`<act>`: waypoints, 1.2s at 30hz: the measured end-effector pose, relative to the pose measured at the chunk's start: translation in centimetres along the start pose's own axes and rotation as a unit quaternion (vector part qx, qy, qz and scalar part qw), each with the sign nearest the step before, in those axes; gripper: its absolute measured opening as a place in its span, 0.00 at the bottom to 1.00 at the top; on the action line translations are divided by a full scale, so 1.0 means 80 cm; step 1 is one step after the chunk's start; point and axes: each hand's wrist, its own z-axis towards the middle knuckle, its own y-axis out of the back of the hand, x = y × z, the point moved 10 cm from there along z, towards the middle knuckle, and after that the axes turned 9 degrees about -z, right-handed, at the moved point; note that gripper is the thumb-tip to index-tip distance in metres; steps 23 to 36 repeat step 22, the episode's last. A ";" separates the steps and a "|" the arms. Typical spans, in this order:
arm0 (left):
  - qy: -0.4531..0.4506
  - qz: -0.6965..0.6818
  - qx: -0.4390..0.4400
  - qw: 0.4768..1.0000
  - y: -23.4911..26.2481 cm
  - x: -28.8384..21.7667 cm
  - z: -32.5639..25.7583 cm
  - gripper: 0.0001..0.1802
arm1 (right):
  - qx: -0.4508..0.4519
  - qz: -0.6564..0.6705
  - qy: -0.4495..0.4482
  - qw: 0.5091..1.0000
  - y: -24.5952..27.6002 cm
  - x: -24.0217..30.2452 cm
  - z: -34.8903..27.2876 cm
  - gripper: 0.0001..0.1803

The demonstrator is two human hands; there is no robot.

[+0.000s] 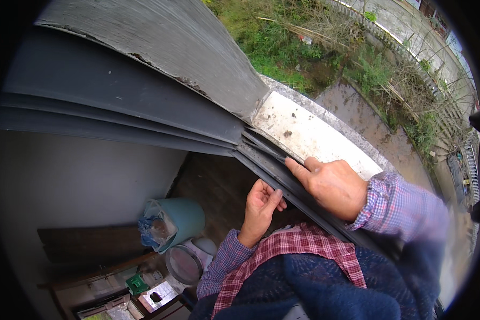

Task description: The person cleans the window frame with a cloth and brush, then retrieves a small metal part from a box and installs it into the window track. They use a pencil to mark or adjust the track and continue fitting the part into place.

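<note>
A dark grey window frame point(309, 205) runs diagonally beneath my hands, with narrow grooved tracks along its sill. A thin dark strip point(266, 145) lies in the outer groove near the frame's corner. My right hand point(336, 186) reaches over the frame from the outer side. Its index finger points along the groove and touches the strip's near end; the other fingers are folded under, and whatever they hold is hidden. On the room side, my left hand point(262, 207) is closed at the inner edge of the frame, thumb against curled fingers. What lies between them I cannot make out.
Outside the frame is a white ledge point(298, 128) with dirt specks, and beyond it a drop to plants and wet paving point(352, 109). A grey wall end point(165, 48) stands at upper left. Indoors are a lined blue bin point(189, 218) and a round-lidded container point(184, 265).
</note>
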 end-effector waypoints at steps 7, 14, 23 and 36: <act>0.008 0.006 0.004 1.000 -0.002 -0.001 0.002 0.08 | 0.006 -0.006 0.027 1.000 0.008 0.019 -0.020 0.30; 0.006 0.000 0.007 1.000 -0.003 -0.003 0.001 0.07 | 0.004 0.001 0.022 1.000 0.001 0.016 -0.015 0.29; 0.003 0.010 0.009 1.000 0.001 0.001 0.001 0.08 | 0.005 -0.010 0.020 1.000 -0.019 0.014 0.002 0.31; 0.003 0.010 0.009 1.000 0.001 0.001 0.001 0.08 | 0.005 -0.010 0.020 1.000 -0.019 0.014 0.002 0.31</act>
